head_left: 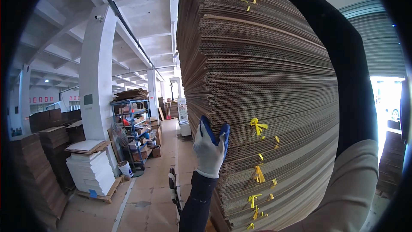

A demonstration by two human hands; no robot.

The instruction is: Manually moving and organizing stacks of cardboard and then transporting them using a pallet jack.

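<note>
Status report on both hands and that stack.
Left hand gloved, flat against cardboard stack. Right arm reaches over stack top, hand unseen. Nothing blocking.

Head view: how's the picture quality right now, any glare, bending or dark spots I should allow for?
Head view: strong glare blows out the doorway at right; fisheye bends the pillar and ceiling beams toward the rim, with black corners; the cardboard stack and the gloved left hand are sharp and evenly lit; the right arm reads dark, its hand cut off at the top.
</note>
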